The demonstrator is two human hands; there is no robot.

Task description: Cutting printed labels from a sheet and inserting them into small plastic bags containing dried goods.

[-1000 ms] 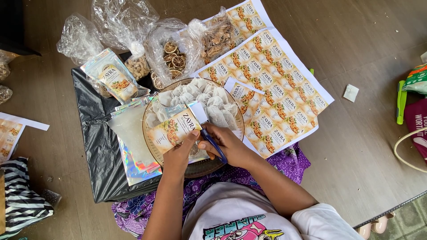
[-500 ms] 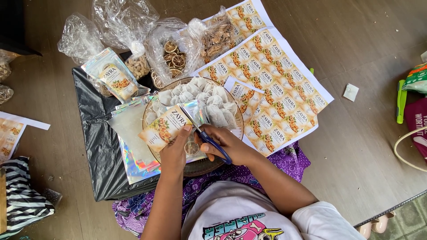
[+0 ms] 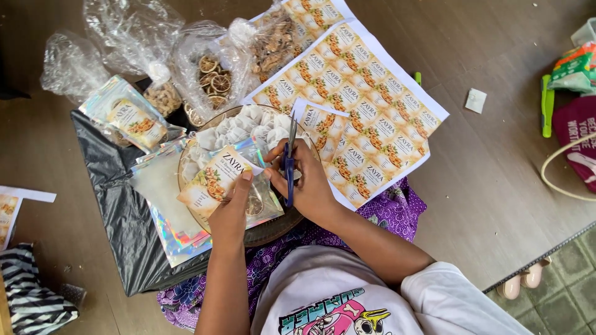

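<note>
Here, one left hand, closed on a printed paper label and the clear pouch of dried slices beneath it, both over a round woven tray. One right hand, gripping blue-handled scissors, blades pointing away from the body, just beside the label's corner. Tray holds white tea bags. Holographic pouches stacked left of tray on black plastic sheet. Printed label sheets right of tray. Bag of dried citrus slices beyond.
</note>
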